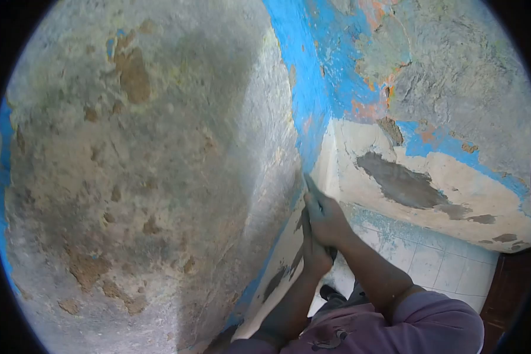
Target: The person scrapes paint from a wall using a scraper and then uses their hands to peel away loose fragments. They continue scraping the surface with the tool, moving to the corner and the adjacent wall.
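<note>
My right hand (325, 220) is closed, with a finger stretched up toward the corner where two walls meet. Below it and touching it, my left hand (317, 258) is closed too. Both hands appear wrapped around one slim hand tool, of which a dark end (333, 252) shows beside my left palm. Most of the tool is hidden by the fingers, so I cannot make out its kind. The upper fingertips reach the lower end of a blue paint strip (305, 100) in the corner. Close on the left stands a patchy grey wall (159, 147) with bare brown spots.
The right wall carries cream paint (484, 183), a dark grey patch (401, 180) and rough grey plaster (460, 76). Dusty white floor tiles (430, 259) lie below. My shoe (331, 293) is near the wall's foot. Brown wood (507, 289) stands at the lower right.
</note>
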